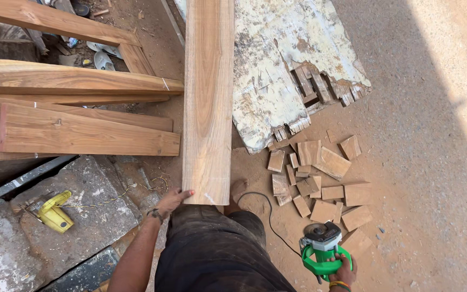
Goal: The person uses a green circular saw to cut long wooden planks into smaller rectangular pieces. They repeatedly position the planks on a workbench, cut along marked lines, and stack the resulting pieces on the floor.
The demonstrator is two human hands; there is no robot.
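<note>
A long, pale wooden plank runs away from me down the middle of the view, its near end resting above my dark trousers. My left hand grips the near left corner of that plank. My right hand, low at the right edge, holds a green handheld power sander by its handle, disc facing up. A black cord leads from the tool across the sandy ground toward my legs.
Wooden frame beams lie stacked at left. A weathered white board sits right of the plank. Several small wood offcuts litter the ground. A yellow tool rests on stone slabs at lower left.
</note>
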